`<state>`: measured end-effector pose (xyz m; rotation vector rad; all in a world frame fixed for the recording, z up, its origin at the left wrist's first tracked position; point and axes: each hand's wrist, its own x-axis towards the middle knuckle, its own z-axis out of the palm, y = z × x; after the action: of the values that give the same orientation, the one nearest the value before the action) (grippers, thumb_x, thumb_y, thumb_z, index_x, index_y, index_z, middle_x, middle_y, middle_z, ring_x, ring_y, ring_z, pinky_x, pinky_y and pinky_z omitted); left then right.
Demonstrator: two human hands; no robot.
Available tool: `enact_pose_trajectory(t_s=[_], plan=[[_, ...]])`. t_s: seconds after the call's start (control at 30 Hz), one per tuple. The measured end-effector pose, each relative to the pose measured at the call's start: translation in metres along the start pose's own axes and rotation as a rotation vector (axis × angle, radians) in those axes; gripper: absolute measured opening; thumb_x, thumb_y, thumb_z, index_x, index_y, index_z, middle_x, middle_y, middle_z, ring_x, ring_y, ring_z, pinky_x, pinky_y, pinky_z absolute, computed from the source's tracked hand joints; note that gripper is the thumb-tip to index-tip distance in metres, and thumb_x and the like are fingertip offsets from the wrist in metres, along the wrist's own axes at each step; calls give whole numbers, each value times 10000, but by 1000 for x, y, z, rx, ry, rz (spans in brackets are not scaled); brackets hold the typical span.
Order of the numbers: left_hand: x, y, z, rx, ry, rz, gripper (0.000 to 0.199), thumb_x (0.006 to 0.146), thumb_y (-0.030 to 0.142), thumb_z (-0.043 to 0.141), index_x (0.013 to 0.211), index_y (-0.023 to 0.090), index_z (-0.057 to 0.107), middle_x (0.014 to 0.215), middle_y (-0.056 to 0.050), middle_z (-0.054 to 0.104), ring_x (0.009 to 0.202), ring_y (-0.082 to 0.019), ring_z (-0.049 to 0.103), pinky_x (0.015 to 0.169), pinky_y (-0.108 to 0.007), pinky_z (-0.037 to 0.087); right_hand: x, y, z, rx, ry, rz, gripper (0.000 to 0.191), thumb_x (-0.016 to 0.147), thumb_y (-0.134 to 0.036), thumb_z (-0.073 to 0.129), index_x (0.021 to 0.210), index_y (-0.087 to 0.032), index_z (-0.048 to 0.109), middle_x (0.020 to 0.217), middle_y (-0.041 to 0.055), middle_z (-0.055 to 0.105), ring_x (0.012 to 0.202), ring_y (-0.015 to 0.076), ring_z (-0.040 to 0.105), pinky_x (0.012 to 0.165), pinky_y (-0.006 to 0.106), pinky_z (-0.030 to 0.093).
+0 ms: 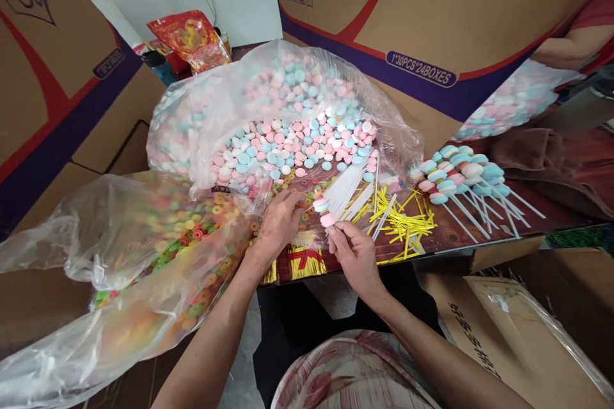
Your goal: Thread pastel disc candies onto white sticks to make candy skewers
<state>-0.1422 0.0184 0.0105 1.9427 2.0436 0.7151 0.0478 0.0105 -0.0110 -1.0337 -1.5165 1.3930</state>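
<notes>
My right hand (354, 257) is closed at the near end of a candy skewer, with pink and pale blue marshmallow discs (327, 220) at its fingertips. The stick itself is mostly hidden by the fingers. My left hand (281, 222) reaches down among loose ring candies (307, 186), its fingers bent together; whatever is between them is hidden. Just beyond both hands, a big clear bag (288, 77) spills pink, white and blue marshmallow discs (288, 147) onto the table. A fan of white sticks (348, 188) lies beside my right hand.
Finished marshmallow skewers (463, 172) are piled at the right. Yellow twist ties (405, 220) lie scattered, with tied gold bundles (307, 262) at the table's front edge. A bag of ring candies (187, 255) sits left. Large cartons (384, 19) stand behind; another person's arm (573, 45) shows far right.
</notes>
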Motion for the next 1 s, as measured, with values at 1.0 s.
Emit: enact_pose_trajectory(t_s=[1.0], plan=[[114, 18, 37, -252, 62, -180, 171, 836, 187, 583, 997, 195, 639, 813, -23, 677, 747, -177, 628, 688, -284, 479, -2, 1, 8, 99, 109, -32, 354, 1008, -365, 496, 686, -218, 490, 617, -35, 452, 570, 121, 424, 549, 252, 357]])
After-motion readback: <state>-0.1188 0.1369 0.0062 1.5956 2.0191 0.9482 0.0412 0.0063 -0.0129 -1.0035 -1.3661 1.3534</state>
